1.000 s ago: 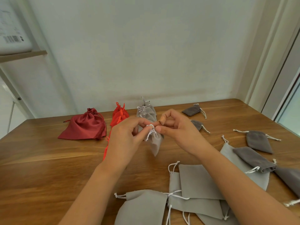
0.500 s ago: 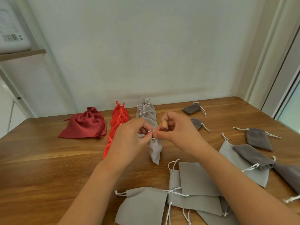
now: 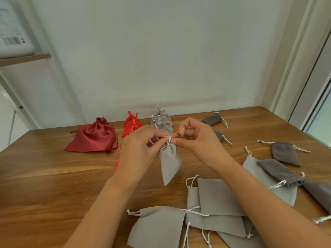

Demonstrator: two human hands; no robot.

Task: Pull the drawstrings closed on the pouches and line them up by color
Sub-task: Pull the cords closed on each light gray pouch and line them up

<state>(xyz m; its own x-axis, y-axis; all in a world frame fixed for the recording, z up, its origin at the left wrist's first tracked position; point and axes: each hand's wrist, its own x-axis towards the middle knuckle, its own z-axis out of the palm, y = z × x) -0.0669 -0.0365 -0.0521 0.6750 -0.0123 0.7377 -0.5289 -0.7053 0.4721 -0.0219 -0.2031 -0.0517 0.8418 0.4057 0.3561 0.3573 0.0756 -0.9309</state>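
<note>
Cinching one light grey pouch, mid-air over the table

Left hand [image 3: 141, 149] pinches the gathered neck of the light grey pouch [image 3: 169, 163]. Right hand [image 3: 198, 142] pinches the white drawstring [image 3: 168, 139] between thumb and forefinger, other fingers curled. Pouch hangs below the fingertips, off the table [image 3: 44, 176], just in front of the closed grey row [image 3: 162, 122]. Neck looks nearly shut; exact cord path too small to tell.

To do it well: hold the neck firm with the left hand and draw the cord straight out, not up, so the fabric bunches evenly and no gap is left. Then lay it at the near end of the grey row, neck facing the same way as the others. Orange row [image 3: 131, 124] and dark red pouch [image 3: 93, 138] sit to the left. Flat open grey pouches [image 3: 220, 196] lie near, dark grey pouches [image 3: 284, 153] scattered right, so plenty to go
</note>
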